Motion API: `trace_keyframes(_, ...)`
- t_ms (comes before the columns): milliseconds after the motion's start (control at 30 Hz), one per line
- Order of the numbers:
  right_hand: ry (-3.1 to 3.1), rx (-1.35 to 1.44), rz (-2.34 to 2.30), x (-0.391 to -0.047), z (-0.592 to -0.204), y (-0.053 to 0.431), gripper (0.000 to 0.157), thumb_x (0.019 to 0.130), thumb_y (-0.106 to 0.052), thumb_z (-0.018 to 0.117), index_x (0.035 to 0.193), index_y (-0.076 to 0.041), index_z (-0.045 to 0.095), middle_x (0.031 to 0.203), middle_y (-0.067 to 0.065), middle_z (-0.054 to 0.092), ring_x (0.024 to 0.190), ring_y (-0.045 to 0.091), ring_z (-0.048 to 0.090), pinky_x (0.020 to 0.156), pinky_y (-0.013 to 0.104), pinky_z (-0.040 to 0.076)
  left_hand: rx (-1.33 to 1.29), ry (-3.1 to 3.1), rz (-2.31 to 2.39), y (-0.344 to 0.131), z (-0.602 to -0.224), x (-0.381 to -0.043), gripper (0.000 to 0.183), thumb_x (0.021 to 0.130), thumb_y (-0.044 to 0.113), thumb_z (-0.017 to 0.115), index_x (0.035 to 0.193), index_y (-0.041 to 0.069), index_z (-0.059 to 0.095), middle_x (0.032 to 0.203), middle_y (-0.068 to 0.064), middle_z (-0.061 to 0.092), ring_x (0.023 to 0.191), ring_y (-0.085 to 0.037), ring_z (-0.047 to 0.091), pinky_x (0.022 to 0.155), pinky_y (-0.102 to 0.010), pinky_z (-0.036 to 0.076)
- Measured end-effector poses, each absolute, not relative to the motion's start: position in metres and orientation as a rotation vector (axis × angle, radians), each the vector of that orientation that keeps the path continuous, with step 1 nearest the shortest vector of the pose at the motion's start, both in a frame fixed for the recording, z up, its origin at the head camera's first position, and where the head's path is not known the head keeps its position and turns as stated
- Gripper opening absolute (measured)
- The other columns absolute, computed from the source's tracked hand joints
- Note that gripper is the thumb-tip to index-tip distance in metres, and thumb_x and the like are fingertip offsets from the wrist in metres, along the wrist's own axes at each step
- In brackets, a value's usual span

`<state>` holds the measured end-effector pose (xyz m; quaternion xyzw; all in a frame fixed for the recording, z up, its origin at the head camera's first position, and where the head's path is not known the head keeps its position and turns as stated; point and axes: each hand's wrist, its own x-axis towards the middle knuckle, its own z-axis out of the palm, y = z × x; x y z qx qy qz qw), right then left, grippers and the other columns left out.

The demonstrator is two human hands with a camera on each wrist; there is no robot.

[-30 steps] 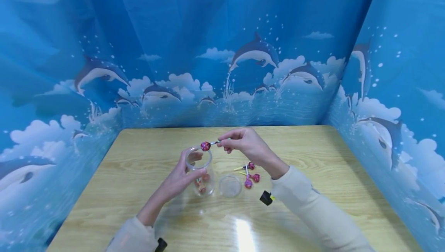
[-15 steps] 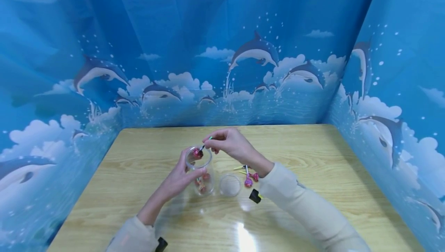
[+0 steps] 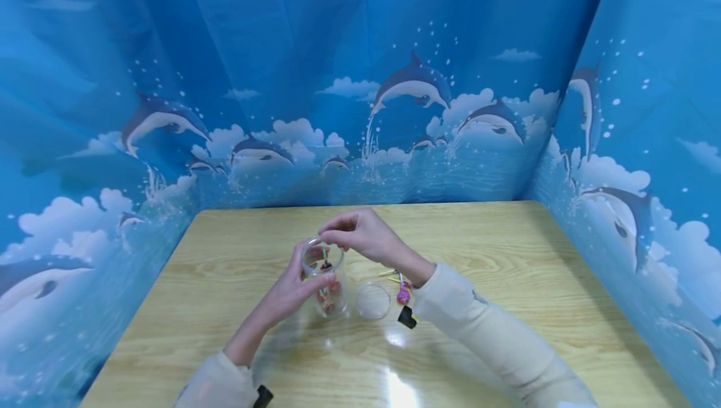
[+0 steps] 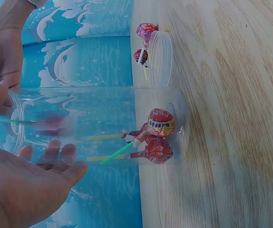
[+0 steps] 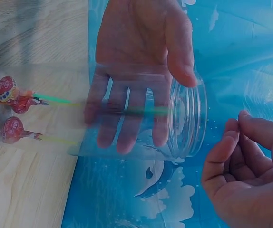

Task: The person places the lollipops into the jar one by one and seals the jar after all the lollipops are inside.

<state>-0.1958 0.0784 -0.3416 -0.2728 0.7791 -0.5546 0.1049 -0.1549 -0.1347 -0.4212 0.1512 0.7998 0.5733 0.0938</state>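
Observation:
A clear plastic jar (image 3: 340,303) stands upright on the table, its mouth uncovered. My left hand (image 3: 290,289) grips it around the upper side, fingers behind and thumb in front. Several wrapped lollipops (image 4: 159,122) lie at the jar's bottom with sticks pointing up. One more lollipop (image 4: 53,124), blurred, with a green stick, is inside the upper part of the jar, apart from any fingers. Just above the rim is my right hand (image 5: 246,175), its thumb and forefinger tips together with nothing between them and the other fingers curled.
A clear round lid (image 3: 373,300) lies right of the jar. Beyond it are more lollipops (image 3: 403,296) on the wooden table (image 3: 225,283), partly hidden by the right wrist. A dolphin-print curtain (image 3: 360,114) surrounds the table's back and sides.
My right hand moved left to the jar's mouth, lowered the lollipop in head first and let go of it. The left hand and jar stayed in place.

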Motion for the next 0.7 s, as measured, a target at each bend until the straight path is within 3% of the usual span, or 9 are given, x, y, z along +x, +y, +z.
trace_keyframes(200,2.346,-0.765,-1.620,-0.197,-0.341,0.090,0.026,0.100,-0.024,0.071,0.121,-0.008,0.075,0.109,0.001,0.074,0.088,0.022,0.066,0.074,0.034,0.057,0.470,2.360,1.728,-0.133,-0.422,-0.156,0.075,0.098,0.028,0.072,0.156,0.015,0.026,0.152,-0.020,0.046,0.143,-0.042,0.041,0.114,-0.062,0.035)
trace_keyframes(400,2.389,-0.671,-1.607,-0.200,-0.347,0.117,0.026,0.101,-0.025,0.070,0.122,-0.009,0.074,0.104,0.004,0.073,0.085,0.023,0.065,0.074,0.037,0.057,0.472,2.378,1.727,-0.132,-0.421,-0.156,0.074,0.098,0.026,0.072,0.155,0.015,0.027,0.151,-0.021,0.048,0.140,-0.042,0.046,0.112,-0.061,0.038)
trace_keyframes(700,2.410,-0.492,-1.545,-0.199,-0.379,0.166,0.028,0.100,-0.022,0.070,0.124,-0.007,0.072,0.112,0.006,0.072,0.094,0.021,0.067,0.078,0.037,0.057,0.465,2.381,1.729,-0.132,-0.422,-0.156,0.075,0.097,0.025,0.074,0.155,0.015,0.028,0.151,-0.020,0.048,0.136,-0.043,0.049,0.110,-0.061,0.041)
